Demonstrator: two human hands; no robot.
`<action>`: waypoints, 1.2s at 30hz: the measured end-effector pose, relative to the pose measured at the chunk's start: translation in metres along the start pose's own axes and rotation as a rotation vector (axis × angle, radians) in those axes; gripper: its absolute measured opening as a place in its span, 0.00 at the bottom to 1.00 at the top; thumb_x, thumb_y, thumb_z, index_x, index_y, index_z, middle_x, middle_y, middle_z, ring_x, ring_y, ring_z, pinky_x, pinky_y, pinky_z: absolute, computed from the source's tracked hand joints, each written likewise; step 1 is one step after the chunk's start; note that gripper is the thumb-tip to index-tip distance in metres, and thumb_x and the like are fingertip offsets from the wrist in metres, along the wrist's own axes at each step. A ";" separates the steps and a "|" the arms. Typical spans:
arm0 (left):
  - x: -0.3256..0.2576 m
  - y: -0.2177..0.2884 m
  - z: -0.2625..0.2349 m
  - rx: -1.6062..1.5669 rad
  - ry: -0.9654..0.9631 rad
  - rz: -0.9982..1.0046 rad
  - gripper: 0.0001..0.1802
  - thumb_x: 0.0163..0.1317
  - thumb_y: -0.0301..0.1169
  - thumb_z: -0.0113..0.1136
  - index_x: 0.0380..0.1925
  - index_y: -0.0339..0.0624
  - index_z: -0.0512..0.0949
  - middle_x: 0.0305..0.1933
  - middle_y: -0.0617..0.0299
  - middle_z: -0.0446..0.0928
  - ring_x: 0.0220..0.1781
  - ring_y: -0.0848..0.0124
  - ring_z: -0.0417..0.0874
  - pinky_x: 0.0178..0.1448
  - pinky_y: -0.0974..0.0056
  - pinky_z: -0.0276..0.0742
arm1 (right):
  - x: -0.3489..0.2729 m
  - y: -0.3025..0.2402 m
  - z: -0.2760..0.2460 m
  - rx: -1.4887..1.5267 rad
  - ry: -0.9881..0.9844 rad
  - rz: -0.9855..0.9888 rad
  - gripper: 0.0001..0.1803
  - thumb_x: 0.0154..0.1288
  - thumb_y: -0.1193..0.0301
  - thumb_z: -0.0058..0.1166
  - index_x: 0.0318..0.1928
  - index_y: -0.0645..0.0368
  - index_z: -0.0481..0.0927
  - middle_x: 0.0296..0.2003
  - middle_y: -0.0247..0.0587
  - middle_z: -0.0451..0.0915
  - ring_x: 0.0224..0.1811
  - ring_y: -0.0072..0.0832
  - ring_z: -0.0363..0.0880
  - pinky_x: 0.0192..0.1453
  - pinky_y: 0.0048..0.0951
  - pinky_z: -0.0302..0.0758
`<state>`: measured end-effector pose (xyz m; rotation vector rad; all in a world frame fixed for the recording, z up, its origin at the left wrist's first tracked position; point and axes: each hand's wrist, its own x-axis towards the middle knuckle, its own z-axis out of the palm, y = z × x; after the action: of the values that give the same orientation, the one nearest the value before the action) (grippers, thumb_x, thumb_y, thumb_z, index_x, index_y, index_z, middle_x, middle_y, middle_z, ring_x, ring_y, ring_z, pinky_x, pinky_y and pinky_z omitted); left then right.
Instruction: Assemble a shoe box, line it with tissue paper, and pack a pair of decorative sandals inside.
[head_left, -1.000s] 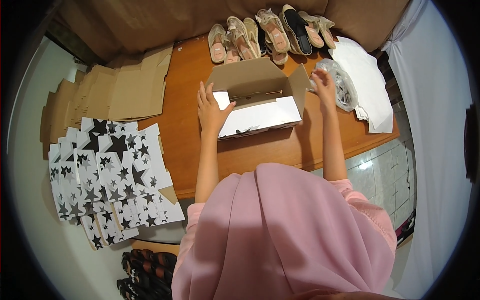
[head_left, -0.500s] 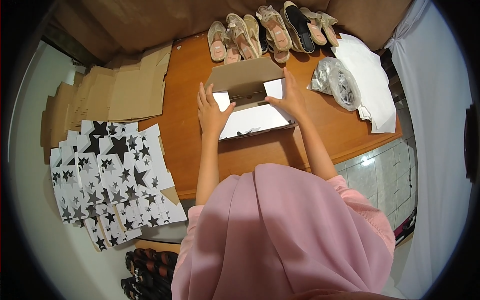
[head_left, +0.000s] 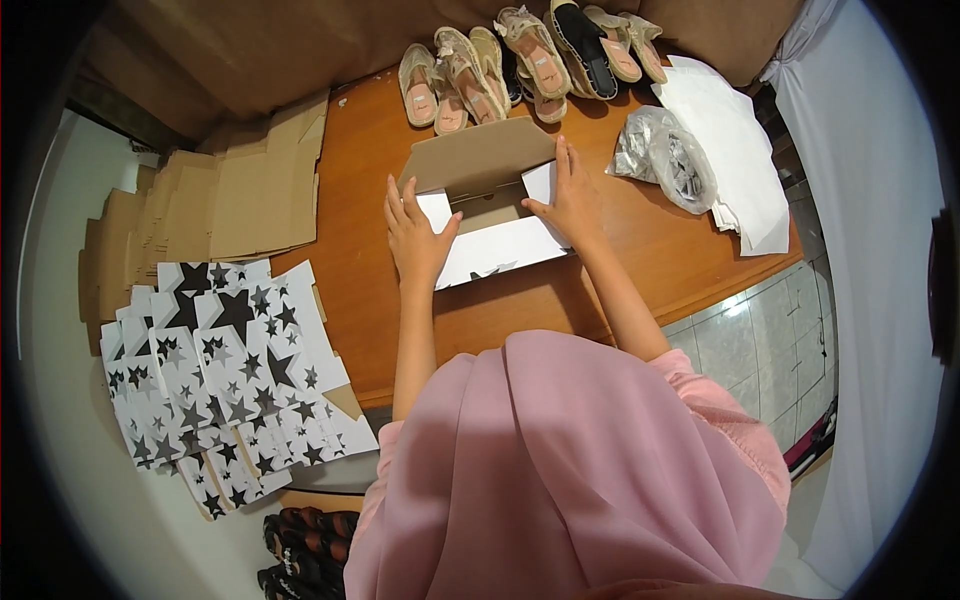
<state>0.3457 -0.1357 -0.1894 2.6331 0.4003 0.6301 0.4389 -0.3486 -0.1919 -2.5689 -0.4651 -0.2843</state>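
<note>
A small cardboard box (head_left: 507, 252) stands on the table in front of me, its brown lid flap (head_left: 470, 158) raised at the back. White side flaps (head_left: 540, 184) show at both ends, and the inside is brown, with no contents visible. My left hand (head_left: 418, 238) grips the left end, fingers spread along the outside and thumb at the inner edge. At the right end, my right hand (head_left: 572, 198) holds the box in the same way, its thumb reaching inward over the side flap.
Brown flat cardboard blanks (head_left: 265, 195) lie at the left, with star-printed white blanks (head_left: 240, 350) nearer me. Woven slip-on shoes (head_left: 535, 60) line the back. A clear plastic bag of small silvery packets (head_left: 685, 170) and white paper sheets (head_left: 755, 150) lie right. Dark sandals (head_left: 305, 545) sit lower left.
The whole view has shifted slightly. More of the box's brown inside shows behind the front wall. Both hands remain at its ends.
</note>
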 end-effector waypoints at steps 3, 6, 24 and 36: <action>-0.001 0.002 -0.001 0.003 -0.010 -0.013 0.44 0.48 0.43 0.69 0.62 0.46 0.55 0.72 0.47 0.46 0.70 0.48 0.53 0.61 0.43 0.65 | -0.001 -0.001 -0.002 0.002 -0.015 0.018 0.62 0.40 0.56 0.71 0.70 0.58 0.45 0.62 0.55 0.60 0.60 0.49 0.66 0.56 0.40 0.71; -0.001 0.002 -0.001 0.000 -0.002 -0.002 0.44 0.48 0.43 0.69 0.62 0.46 0.55 0.72 0.47 0.46 0.70 0.48 0.53 0.61 0.43 0.65 | 0.000 -0.002 -0.003 0.012 -0.032 0.031 0.61 0.40 0.57 0.71 0.70 0.59 0.45 0.61 0.53 0.61 0.59 0.48 0.66 0.56 0.40 0.71; -0.003 -0.003 0.000 -0.015 0.008 0.010 0.46 0.46 0.43 0.70 0.62 0.46 0.54 0.72 0.47 0.46 0.70 0.47 0.53 0.62 0.44 0.65 | -0.001 0.002 0.002 0.077 0.046 -0.018 0.56 0.41 0.60 0.72 0.67 0.58 0.51 0.57 0.51 0.64 0.55 0.49 0.69 0.53 0.42 0.73; 0.006 -0.033 0.000 -0.788 0.079 -0.140 0.18 0.61 0.41 0.59 0.36 0.34 0.80 0.55 0.51 0.74 0.61 0.56 0.70 0.65 0.56 0.61 | 0.030 0.040 0.016 0.918 -0.089 0.279 0.25 0.68 0.50 0.46 0.44 0.64 0.71 0.39 0.41 0.73 0.45 0.27 0.69 0.52 0.27 0.66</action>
<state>0.3453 -0.1045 -0.2019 1.8218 0.2770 0.6728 0.4833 -0.3645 -0.2150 -1.7109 -0.1863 0.1305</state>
